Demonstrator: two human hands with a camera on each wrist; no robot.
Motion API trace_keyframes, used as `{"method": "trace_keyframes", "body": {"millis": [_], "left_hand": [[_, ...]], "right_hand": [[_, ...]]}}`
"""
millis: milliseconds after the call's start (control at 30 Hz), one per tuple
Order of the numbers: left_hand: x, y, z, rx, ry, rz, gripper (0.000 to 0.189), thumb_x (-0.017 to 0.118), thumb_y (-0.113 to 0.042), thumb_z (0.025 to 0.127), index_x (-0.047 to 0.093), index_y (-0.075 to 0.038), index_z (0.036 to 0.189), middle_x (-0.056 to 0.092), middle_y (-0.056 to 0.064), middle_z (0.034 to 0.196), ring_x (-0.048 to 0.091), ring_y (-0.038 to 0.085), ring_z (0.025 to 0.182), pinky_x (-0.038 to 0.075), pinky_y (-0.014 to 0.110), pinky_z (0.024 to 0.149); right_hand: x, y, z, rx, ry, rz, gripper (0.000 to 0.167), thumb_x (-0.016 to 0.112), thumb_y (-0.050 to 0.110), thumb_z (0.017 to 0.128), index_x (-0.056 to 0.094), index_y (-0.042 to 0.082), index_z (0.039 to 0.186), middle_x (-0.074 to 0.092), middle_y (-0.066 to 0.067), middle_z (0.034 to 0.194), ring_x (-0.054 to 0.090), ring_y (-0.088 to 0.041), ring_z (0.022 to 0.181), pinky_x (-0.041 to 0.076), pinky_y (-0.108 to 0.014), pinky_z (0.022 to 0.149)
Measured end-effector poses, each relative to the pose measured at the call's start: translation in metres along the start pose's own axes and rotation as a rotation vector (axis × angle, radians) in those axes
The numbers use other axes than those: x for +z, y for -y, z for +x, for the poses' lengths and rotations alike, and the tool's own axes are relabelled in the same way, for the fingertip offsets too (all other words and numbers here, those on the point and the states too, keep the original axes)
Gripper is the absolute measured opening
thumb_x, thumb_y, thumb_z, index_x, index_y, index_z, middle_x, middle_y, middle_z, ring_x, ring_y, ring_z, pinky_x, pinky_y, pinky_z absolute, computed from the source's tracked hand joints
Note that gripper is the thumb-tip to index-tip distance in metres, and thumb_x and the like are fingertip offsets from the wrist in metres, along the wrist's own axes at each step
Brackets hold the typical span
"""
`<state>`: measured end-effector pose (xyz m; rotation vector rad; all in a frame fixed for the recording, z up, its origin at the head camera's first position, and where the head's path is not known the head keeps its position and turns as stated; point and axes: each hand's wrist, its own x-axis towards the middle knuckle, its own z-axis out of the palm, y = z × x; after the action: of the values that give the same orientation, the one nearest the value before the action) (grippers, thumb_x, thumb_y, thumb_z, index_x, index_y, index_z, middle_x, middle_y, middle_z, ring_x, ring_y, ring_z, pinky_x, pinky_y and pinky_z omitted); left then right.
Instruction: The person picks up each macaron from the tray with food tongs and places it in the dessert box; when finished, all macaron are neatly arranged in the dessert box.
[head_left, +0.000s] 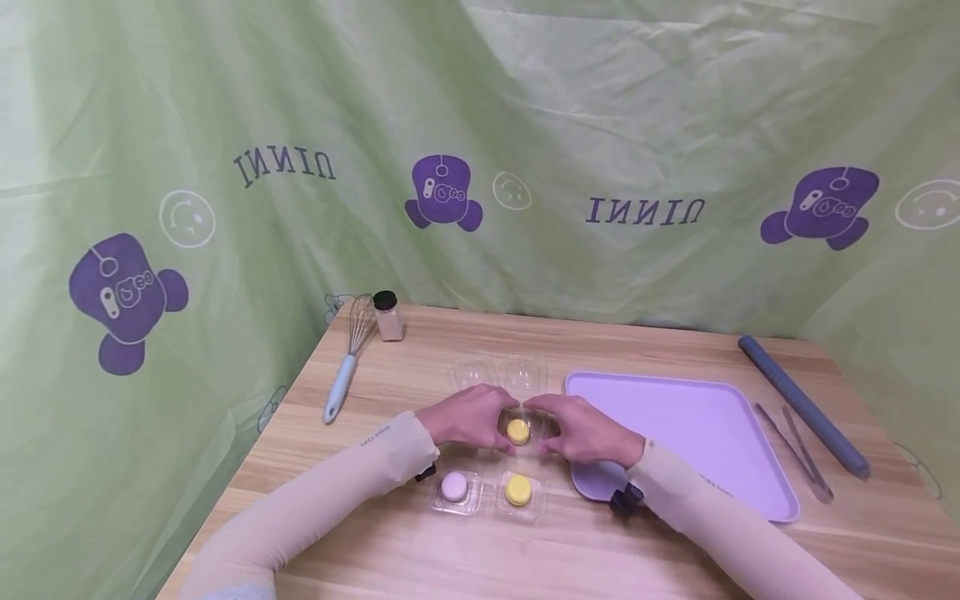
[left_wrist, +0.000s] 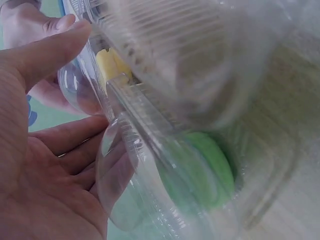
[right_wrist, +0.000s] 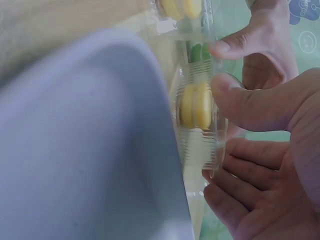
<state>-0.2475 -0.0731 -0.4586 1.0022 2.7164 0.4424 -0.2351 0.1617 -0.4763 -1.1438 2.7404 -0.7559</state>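
In the head view, a clear plastic clamshell box with a yellow macaron (head_left: 517, 431) sits between the two hands. My left hand (head_left: 472, 417) curves round its left side, fingertips at the far edge and thumb near the front. From the other side, my right hand (head_left: 588, 429) holds it, thumb at the rim (right_wrist: 220, 135) and fingers spread behind. A green macaron (left_wrist: 205, 172) in a neighbouring clear box is beside the left hand, hidden by that hand in the head view. Nearer the body are a lavender macaron (head_left: 453, 486) and another yellow macaron (head_left: 518, 490) in clear boxes.
A lilac tray (head_left: 675, 400) lies right of the boxes, close to the right wrist. Beyond it are metal tongs (head_left: 802, 458) and a blue-grey rolling pin (head_left: 802, 404). At the back left, a whisk (head_left: 348, 367) lies near a black-capped jar (head_left: 388, 318). Clear domed lids (head_left: 525, 375) show behind the hands.
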Motion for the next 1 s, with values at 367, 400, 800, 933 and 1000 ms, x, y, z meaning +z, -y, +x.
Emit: {"method": "trace_keyframes", "body": {"millis": [367, 400, 800, 933, 1000], "left_hand": [[0.0047, 0.0010, 0.0025, 0.002, -0.015, 0.020, 0.074, 0.089, -0.042, 0.072, 0.063, -0.013, 0.135, 0.070, 0.002, 0.125, 0.067, 0.015, 0.110, 0.057, 0.029, 0.099], [0.0052, 0.0015, 0.0027, 0.007, -0.016, 0.017, 0.074, 0.089, -0.042, 0.072, 0.063, -0.013, 0.135, 0.070, 0.001, 0.124, 0.067, 0.014, 0.109, 0.058, 0.028, 0.097], [0.0070, 0.0050, 0.0035, 0.024, -0.001, -0.005, 0.077, 0.088, -0.043, 0.074, 0.060, -0.013, 0.139, 0.068, 0.001, 0.129, 0.065, 0.015, 0.116, 0.055, 0.030, 0.105], [0.0044, 0.0047, 0.0025, 0.020, 0.007, -0.030, 0.077, 0.088, -0.039, 0.076, 0.058, -0.010, 0.141, 0.066, 0.005, 0.135, 0.064, 0.018, 0.122, 0.052, 0.033, 0.110], [0.0030, 0.0043, 0.0016, 0.022, 0.003, -0.034, 0.077, 0.088, -0.039, 0.076, 0.059, -0.009, 0.140, 0.066, 0.006, 0.136, 0.063, 0.020, 0.124, 0.051, 0.034, 0.112]], "right_hand": [[0.0006, 0.0005, 0.0030, -0.041, -0.019, -0.044, 0.069, 0.088, 0.015, 0.073, 0.060, 0.004, 0.135, 0.069, -0.010, 0.132, 0.067, -0.019, 0.112, 0.059, -0.040, 0.099], [0.0008, 0.0004, 0.0026, -0.037, -0.019, -0.042, 0.070, 0.088, 0.016, 0.073, 0.060, 0.004, 0.136, 0.069, -0.010, 0.133, 0.067, -0.019, 0.112, 0.059, -0.040, 0.099], [0.0016, 0.0005, -0.0007, -0.016, -0.028, -0.027, 0.071, 0.088, 0.017, 0.074, 0.059, 0.004, 0.137, 0.068, -0.011, 0.134, 0.066, -0.023, 0.117, 0.057, -0.044, 0.104], [0.0007, 0.0003, -0.0010, -0.025, -0.034, -0.028, 0.072, 0.088, 0.017, 0.074, 0.058, 0.003, 0.138, 0.068, -0.012, 0.134, 0.066, -0.024, 0.121, 0.055, -0.044, 0.107], [0.0006, 0.0000, -0.0011, -0.029, -0.037, -0.030, 0.072, 0.088, 0.017, 0.074, 0.058, 0.003, 0.138, 0.068, -0.012, 0.133, 0.066, -0.023, 0.119, 0.056, -0.044, 0.106]]}}
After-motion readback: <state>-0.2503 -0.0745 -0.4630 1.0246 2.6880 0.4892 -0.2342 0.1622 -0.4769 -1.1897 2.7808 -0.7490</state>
